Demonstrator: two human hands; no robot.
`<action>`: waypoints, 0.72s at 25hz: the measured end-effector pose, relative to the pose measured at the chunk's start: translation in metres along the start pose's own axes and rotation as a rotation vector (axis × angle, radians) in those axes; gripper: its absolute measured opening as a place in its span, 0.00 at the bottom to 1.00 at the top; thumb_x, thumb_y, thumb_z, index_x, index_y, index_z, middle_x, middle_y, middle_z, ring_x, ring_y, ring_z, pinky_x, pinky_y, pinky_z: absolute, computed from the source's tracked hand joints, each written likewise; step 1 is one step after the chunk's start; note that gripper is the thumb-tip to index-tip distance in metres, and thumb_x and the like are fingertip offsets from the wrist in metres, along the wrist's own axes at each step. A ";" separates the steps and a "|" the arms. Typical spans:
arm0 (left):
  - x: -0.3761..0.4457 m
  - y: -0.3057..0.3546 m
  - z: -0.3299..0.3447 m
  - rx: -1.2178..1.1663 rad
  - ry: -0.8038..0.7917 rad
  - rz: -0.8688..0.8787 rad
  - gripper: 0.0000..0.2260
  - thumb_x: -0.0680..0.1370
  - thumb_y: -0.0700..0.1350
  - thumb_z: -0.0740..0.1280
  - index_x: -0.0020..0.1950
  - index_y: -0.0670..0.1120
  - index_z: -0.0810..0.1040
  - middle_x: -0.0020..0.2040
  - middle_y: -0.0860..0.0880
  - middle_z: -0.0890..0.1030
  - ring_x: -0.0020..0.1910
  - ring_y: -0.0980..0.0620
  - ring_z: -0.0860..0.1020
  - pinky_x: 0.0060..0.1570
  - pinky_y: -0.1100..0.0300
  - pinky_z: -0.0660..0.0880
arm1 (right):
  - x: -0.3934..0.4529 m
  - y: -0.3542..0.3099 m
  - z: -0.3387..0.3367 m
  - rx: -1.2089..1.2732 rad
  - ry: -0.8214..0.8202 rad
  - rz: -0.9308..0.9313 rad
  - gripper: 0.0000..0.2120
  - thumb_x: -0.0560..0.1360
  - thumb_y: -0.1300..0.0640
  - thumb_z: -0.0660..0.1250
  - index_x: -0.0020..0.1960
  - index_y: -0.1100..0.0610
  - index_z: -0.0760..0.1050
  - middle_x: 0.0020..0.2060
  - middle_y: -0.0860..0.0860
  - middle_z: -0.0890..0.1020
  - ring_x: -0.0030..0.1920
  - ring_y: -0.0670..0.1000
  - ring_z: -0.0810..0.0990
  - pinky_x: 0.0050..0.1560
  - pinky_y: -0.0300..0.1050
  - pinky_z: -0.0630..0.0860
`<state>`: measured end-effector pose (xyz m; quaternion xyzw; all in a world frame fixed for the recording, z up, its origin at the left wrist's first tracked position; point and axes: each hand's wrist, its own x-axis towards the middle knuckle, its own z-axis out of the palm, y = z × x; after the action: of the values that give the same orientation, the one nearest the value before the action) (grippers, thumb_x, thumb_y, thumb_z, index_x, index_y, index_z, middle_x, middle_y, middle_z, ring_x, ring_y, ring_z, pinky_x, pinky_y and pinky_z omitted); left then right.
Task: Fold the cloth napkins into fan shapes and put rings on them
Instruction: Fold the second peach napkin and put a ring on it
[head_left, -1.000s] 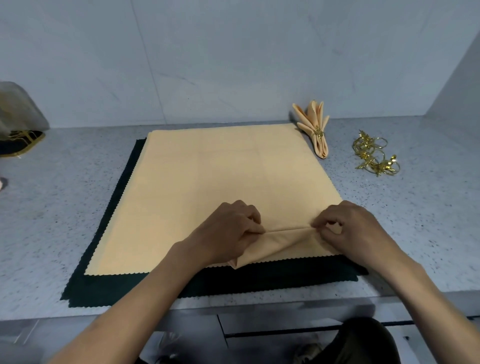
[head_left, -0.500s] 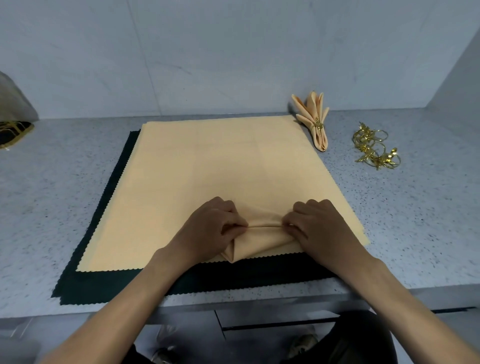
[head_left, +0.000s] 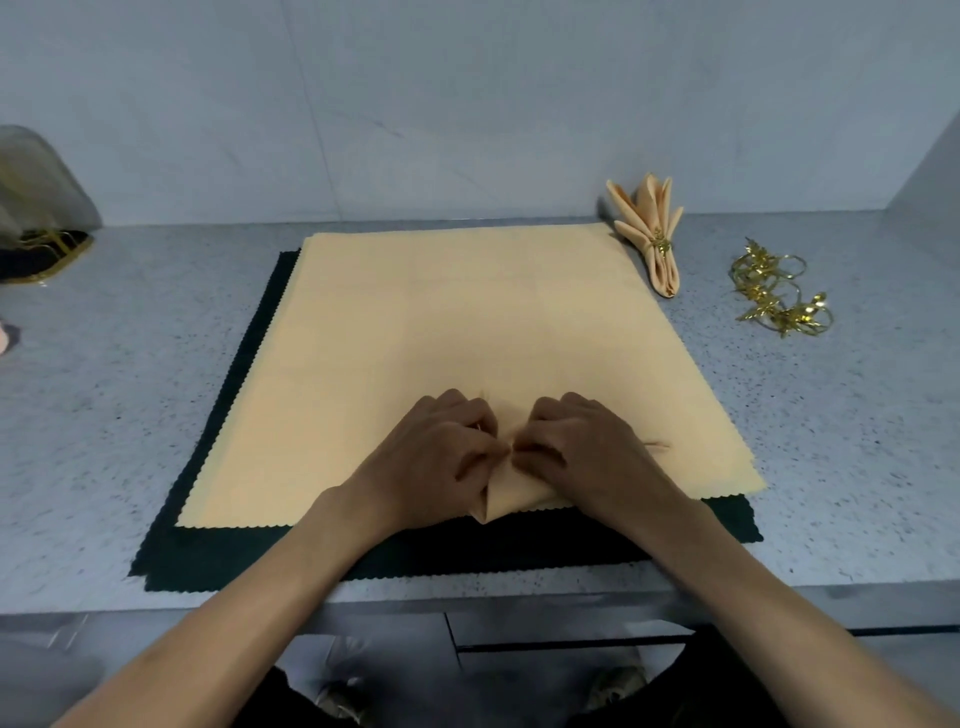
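I see my left hand (head_left: 434, 457) and right hand (head_left: 582, 452) now almost touching, closer than before, both pinching the peach napkin (head_left: 441, 322). The gathered fold between them seems narrower, but fingers hide it.

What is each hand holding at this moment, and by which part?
Both the left hand and the right hand pinch the peach napkin at a raised pleat near its front edge, fingertips almost meeting.

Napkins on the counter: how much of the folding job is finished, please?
Done: one folded napkin with a gold ring lies at the back right. In hand: the left hand and right hand pinch pleats into the near edge of the peach napkin. Left: most of it is flat, the dark napkins beneath wait, and loose rings are unused.
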<state>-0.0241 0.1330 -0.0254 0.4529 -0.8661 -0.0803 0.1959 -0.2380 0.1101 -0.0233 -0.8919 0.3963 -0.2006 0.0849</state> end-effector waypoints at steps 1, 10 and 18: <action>-0.003 0.000 -0.004 -0.008 -0.033 0.008 0.15 0.77 0.48 0.60 0.55 0.51 0.84 0.50 0.55 0.77 0.50 0.55 0.71 0.50 0.56 0.68 | 0.002 -0.001 0.002 0.068 -0.001 0.039 0.06 0.77 0.50 0.68 0.47 0.50 0.81 0.42 0.43 0.77 0.44 0.45 0.71 0.44 0.41 0.63; -0.024 -0.003 -0.015 0.126 -0.208 0.119 0.30 0.76 0.62 0.62 0.76 0.51 0.67 0.72 0.53 0.68 0.69 0.55 0.66 0.67 0.58 0.67 | 0.000 0.004 0.010 0.209 0.056 0.115 0.04 0.75 0.51 0.71 0.44 0.51 0.81 0.41 0.41 0.78 0.43 0.43 0.71 0.46 0.32 0.63; -0.026 0.013 -0.005 0.208 -0.074 0.099 0.23 0.73 0.53 0.64 0.65 0.45 0.77 0.63 0.48 0.78 0.58 0.49 0.77 0.51 0.57 0.79 | -0.001 0.003 0.008 0.246 0.053 0.157 0.04 0.75 0.51 0.71 0.44 0.50 0.81 0.41 0.41 0.78 0.45 0.43 0.72 0.47 0.33 0.64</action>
<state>-0.0187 0.1620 -0.0237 0.4242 -0.8976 0.0030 0.1198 -0.2371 0.1092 -0.0316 -0.8356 0.4392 -0.2637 0.1985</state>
